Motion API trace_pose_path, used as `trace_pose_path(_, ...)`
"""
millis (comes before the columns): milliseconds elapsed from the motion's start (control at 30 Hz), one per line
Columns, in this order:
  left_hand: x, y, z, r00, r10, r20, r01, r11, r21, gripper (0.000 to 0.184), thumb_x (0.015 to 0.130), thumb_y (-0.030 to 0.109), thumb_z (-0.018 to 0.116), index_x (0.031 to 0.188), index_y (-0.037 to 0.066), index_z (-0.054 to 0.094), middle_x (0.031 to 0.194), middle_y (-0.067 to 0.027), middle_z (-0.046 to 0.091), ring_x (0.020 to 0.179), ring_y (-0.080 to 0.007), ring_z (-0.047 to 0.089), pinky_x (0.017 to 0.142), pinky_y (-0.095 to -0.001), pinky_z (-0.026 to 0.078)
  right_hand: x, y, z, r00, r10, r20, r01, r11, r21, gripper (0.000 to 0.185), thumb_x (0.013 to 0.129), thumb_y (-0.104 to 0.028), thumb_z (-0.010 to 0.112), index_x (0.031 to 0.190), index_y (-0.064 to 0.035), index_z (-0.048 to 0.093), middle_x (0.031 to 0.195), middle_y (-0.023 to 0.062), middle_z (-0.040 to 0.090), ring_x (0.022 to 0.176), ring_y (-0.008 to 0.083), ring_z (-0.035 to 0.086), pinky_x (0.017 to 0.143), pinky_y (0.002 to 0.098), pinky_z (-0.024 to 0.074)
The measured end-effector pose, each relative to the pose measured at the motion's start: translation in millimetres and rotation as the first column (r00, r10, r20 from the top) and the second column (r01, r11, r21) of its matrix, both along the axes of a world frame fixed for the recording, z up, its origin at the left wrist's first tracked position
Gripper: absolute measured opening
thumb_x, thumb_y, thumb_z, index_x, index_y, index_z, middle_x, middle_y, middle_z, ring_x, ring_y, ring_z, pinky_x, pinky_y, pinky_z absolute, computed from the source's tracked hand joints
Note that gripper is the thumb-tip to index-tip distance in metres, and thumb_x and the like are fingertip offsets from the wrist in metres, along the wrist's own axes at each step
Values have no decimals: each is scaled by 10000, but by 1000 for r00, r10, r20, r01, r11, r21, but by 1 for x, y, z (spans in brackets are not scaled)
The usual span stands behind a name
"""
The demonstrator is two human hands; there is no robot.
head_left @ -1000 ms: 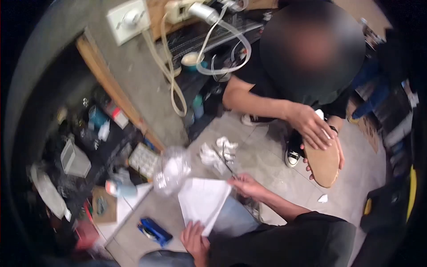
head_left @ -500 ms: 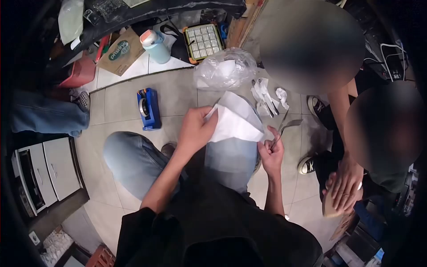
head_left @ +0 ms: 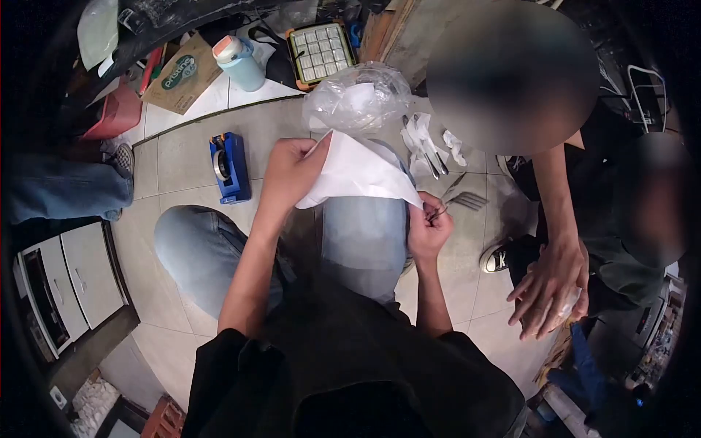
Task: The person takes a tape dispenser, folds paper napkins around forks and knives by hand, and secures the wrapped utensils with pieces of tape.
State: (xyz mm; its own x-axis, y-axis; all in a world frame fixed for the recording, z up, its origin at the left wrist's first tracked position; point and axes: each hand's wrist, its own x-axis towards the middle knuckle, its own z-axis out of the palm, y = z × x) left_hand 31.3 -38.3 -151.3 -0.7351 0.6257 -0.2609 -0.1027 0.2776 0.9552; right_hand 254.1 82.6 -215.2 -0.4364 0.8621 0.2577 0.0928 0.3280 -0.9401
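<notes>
A white sheet of paper or tissue [head_left: 356,171] stretches between my hands above my knee. My left hand [head_left: 292,174] pinches its upper left side. My right hand [head_left: 429,228] is closed around a metal fork [head_left: 466,201] and a second thin utensil, its fingers meeting the sheet's right corner. The fork's tines point right. Beyond the sheet, utensils partly wrapped in white tissue [head_left: 423,146] lie on the floor beside a crumpled tissue [head_left: 453,146]. A clear plastic bag [head_left: 358,98] with something white inside rests behind them.
A blue tape dispenser [head_left: 231,168] stands on the floor at left. Behind are a light blue bottle [head_left: 241,64], a cardboard piece [head_left: 182,74] and a gridded case [head_left: 320,52]. Co-workers sit at right, a co-worker's hands [head_left: 551,288] near the floor. Another person's leg [head_left: 66,186] is at far left.
The view has swung round and down. Since half a second ago the sheet has been spread wider, my left hand moving left. The sole-shaped tan piece in the co-worker's hands no longer shows.
</notes>
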Motion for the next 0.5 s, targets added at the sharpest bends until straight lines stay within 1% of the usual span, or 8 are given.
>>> trace_pose_path(67, -3, -12, 2, 1000, 18, -25, -17, 999, 50, 316, 921, 204, 660, 719, -39, 657, 570, 36, 548, 533, -16, 416, 475, -243, 313, 1, 4, 11, 996, 66, -59, -76, 978, -193, 97, 844, -16, 700, 930, 28, 694, 607, -106, 417, 546, -3, 326, 500, 185, 228)
trace_pose_path(133, -3, -28, 3, 996, 68, -51, -60, 989, 138, 161, 898, 141, 692, 860, -15, 679, 614, 50, 559, 573, 3, 426, 501, -204, 299, 6, 11, 24, 997, 71, -4, -70, 971, -230, 79, 889, -45, 665, 911, 24, 694, 625, -116, 439, 552, -8, 329, 494, 189, 225)
trace_pose_path(167, -3, -40, 0, 999, 40, -33, -37, 995, 91, 261, 852, 122, 734, 1067, 5, 646, 764, 12, 626, 674, -25, 498, 601, -207, 371, 9, 15, 30, 995, 94, 40, -81, 964, -255, 94, 900, -64, 660, 905, 24, 692, 623, -114, 442, 550, -8, 328, 492, 190, 224)
trace_pose_path(267, 20, -58, -8, 975, 110, -192, -76, 982, 174, 455, 817, 144, 764, 1214, 20, 579, 951, -34, 653, 820, -84, 562, 735, -246, 418, 11, 23, 41, 989, 132, 73, -102, 942, -319, 140, 918, -110, 660, 880, 22, 685, 617, -112, 444, 545, -9, 322, 490, 194, 219)
trace_pose_path(300, 27, -70, -10, 982, 21, -188, -6, 997, 79, 577, 784, 153, 784, 1287, 29, 529, 1084, -63, 639, 941, -133, 578, 839, -285, 421, 11, 24, 44, 987, 138, 86, -103, 941, -322, 151, 944, -129, 623, 880, 0, 666, 585, -107, 418, 497, -9, 308, 455, 199, 201)
trace_pose_path(400, 44, -82, -29, 980, 84, -183, -86, 996, -2, 540, 788, 160, 781, 1255, 18, 551, 1056, -62, 649, 932, -141, 585, 829, -294, 429, 13, 23, 56, 985, 149, 92, -104, 921, -376, 161, 975, -142, 577, 883, -25, 637, 544, -107, 368, 437, -11, 272, 410, 207, 158)
trace_pose_path(433, 41, -84, -25, 998, 57, -30, -57, 998, 3, 513, 778, 154, 789, 1224, 14, 576, 1062, -65, 650, 969, -157, 584, 851, -307, 435, 14, 23, 59, 982, 148, 115, -91, 913, -398, 164, 977, -145, 576, 883, -24, 635, 542, -108, 365, 434, -12, 270, 408, 207, 157)
trace_pose_path(500, 39, -79, -11, 991, 37, -129, -28, 997, 68, 501, 776, 150, 791, 1211, 13, 584, 1056, -70, 651, 974, -170, 589, 869, -314, 437, 13, 26, 60, 978, 179, 108, -123, 909, -398, 170, 980, -149, 571, 887, -19, 630, 540, -112, 355, 421, -17, 255, 403, 209, 149)
